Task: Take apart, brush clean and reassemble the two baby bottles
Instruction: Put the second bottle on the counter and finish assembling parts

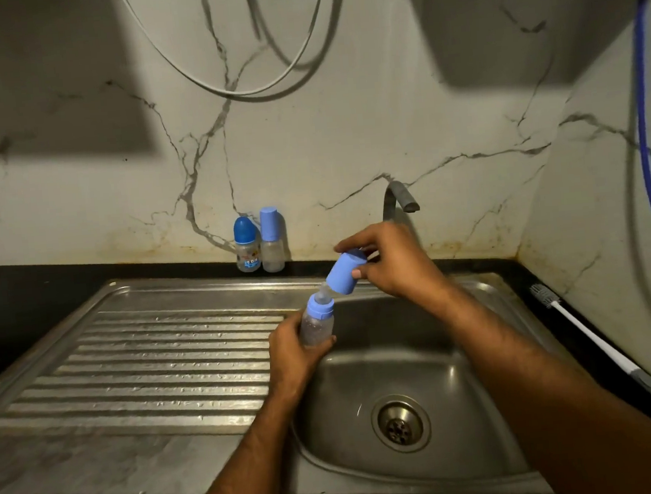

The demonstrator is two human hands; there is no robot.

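Mid-frame over the sink (pixel 405 366), the left hand (pixel 298 353) grips a baby bottle (pixel 317 324); just above, right hand (pixel 390 259) pinches its blue cap (pixel 345 272), apparently capping or uncapping. Next: keep cap aligned with the teat (pixel 323 295).

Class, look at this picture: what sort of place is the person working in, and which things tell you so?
Most likely a home kitchen sink area. A steel sink with a ribbed draining board is set in a dark counter, a tap stands before a marble-patterned wall, and baby bottles wait nearby.
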